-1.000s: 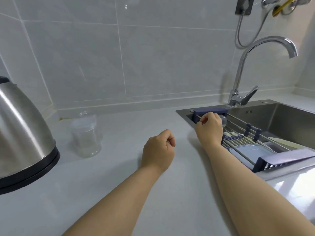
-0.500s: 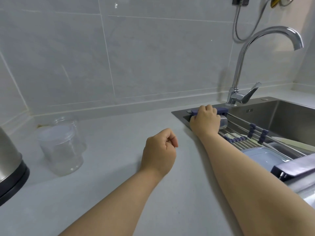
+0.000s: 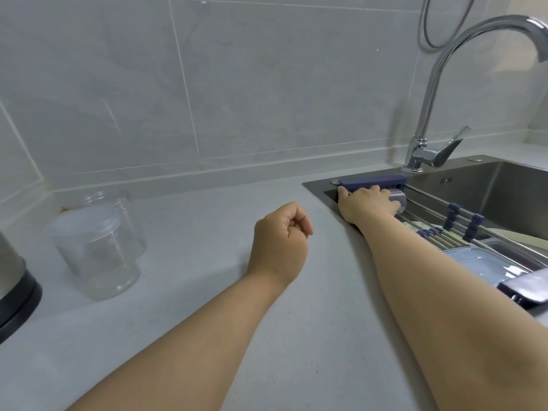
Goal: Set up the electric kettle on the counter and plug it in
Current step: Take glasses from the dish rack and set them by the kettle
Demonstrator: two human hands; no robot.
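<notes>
The kettle (image 3: 13,289) now shows only as a sliver of steel body and black base at the nine o'clock edge, standing on the counter (image 3: 189,315); a second ago it filled much more of that side, so the view has swung away toward the sink (image 3: 504,185). No cord or socket can be seen. Near it, at about ten o'clock, stand two clear plastic jars (image 3: 95,250). The left hand (image 3: 280,244) hovers mid-counter, curled into a loose fist and holding nothing. The right hand (image 3: 366,204) has slid forward to grip the rolled end of the drying rack (image 3: 382,185) at two o'clock. The kettle work looks not yet started.
</notes>
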